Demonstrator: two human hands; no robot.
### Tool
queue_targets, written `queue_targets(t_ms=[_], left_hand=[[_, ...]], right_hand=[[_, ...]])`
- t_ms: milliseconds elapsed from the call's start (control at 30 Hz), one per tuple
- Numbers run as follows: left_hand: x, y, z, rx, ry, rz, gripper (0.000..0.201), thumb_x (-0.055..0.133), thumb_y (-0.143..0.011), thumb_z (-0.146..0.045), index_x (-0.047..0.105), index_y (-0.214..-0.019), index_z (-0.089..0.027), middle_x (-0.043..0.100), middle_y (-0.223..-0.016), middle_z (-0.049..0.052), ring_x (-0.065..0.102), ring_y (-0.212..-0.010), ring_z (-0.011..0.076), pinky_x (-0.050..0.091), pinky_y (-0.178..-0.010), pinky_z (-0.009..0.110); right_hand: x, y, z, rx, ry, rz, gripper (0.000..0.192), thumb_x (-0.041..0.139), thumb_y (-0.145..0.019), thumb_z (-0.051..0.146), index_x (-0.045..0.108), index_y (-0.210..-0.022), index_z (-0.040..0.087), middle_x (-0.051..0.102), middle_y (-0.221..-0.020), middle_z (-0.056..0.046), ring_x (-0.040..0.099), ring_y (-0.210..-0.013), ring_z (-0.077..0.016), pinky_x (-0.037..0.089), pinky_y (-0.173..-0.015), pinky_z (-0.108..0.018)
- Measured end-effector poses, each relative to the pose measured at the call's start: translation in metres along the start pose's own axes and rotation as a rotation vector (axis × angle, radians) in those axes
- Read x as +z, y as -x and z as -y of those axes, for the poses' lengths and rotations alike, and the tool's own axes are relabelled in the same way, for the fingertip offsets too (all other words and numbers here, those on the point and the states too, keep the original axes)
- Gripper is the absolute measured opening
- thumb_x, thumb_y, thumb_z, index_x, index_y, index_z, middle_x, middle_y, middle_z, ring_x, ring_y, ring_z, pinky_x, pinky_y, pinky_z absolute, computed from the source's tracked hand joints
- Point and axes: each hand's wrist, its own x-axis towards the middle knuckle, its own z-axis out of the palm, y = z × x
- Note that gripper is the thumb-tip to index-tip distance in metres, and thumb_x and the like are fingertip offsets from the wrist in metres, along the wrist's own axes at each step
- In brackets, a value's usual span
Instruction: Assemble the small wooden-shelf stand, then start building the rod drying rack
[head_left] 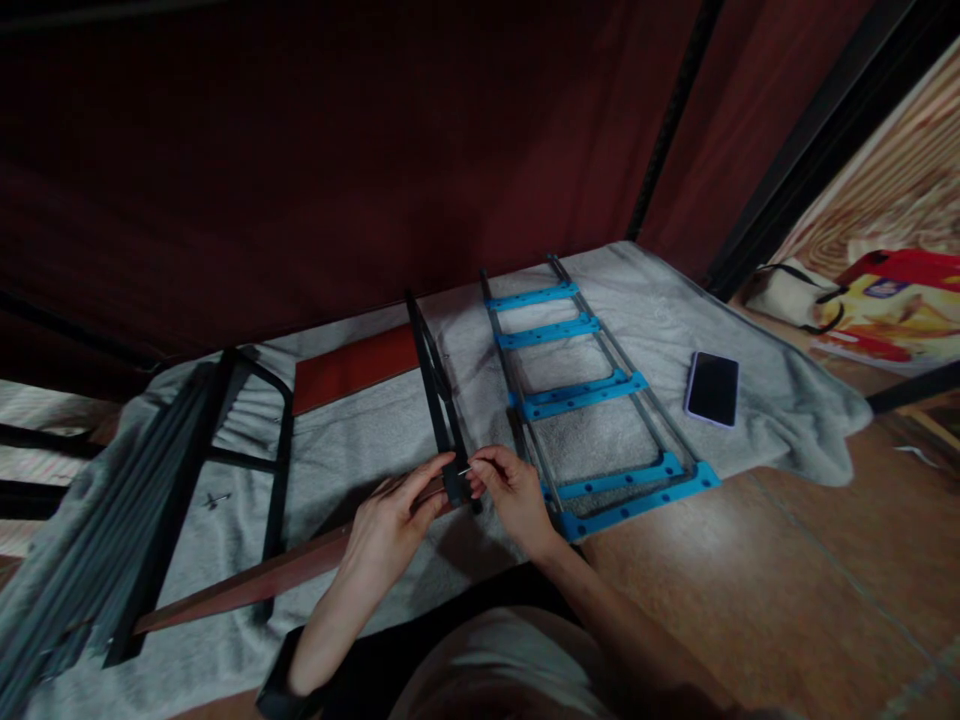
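Observation:
My left hand point(391, 518) is closed around the near end of a black metal frame point(435, 400), where it meets the end of a reddish-brown board point(300, 568). My right hand point(517, 498) pinches a small thin metal piece, apparently a screw point(463, 471), against the side of that frame. The board stretches left to a second black frame point(281, 440), which lies tilted on the grey blanket point(360, 440). Between the two frames, farther back, lies an orange-brown panel point(352, 370). How deep the screw sits is hidden by my fingers.
Blue brackets on metal rails point(585, 400) lie just right of my right hand. A phone point(712, 388) rests farther right. Grey tubes point(127, 520) are bundled at the left, and small metal hardware point(215, 500) sits between. A dark red curtain point(337, 170) hangs behind.

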Motion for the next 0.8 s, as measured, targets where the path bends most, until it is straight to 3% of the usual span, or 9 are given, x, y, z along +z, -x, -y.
queue_targets(t_ms=[167,333,633,800], left_hand=[[0.001,0.0,-0.001,0.035,0.006,-0.018,0.045,0.054,-0.091,-0.027,0.054,-0.135,-0.032,0.066,-0.127,-0.004,0.066,-0.109,0.0204,0.052,-0.094,0.033],[0.002,0.002,-0.002,-0.022,0.068,-0.037,0.047,0.056,-0.089,-0.024,0.048,-0.136,-0.028,0.071,-0.116,-0.002,0.068,-0.105,0.0197,0.054,-0.089,0.032],[0.001,0.002,-0.002,-0.014,-0.003,-0.027,0.025,0.057,-0.089,-0.025,0.064,-0.113,-0.023,0.074,-0.103,0.003,0.07,-0.094,0.0227,0.053,-0.084,0.033],[-0.001,0.001,-0.001,-0.01,0.015,-0.032,0.026,0.056,-0.089,-0.023,0.067,-0.113,-0.023,0.074,-0.105,0.003,0.07,-0.095,0.0217,0.053,-0.083,0.03]], right_hand=[[0.003,0.001,0.0,-0.006,0.04,0.015,0.021,0.058,-0.088,0.038,0.067,-0.093,0.019,0.066,-0.073,0.0,0.063,-0.063,-0.0115,0.053,-0.061,-0.023],[0.003,0.002,-0.006,-0.021,0.157,0.031,0.022,0.057,-0.089,0.038,0.068,-0.092,0.019,0.066,-0.078,-0.001,0.061,-0.066,-0.0119,0.05,-0.062,-0.023],[-0.007,-0.002,0.005,-0.185,0.397,0.127,0.02,0.054,-0.092,0.033,0.07,-0.095,0.022,0.062,-0.078,-0.001,0.057,-0.063,-0.0108,0.045,-0.061,-0.023],[-0.008,-0.006,0.01,-0.135,0.385,0.14,0.019,0.054,-0.092,0.033,0.068,-0.091,0.021,0.062,-0.074,0.0,0.055,-0.059,-0.0104,0.045,-0.057,-0.022]])
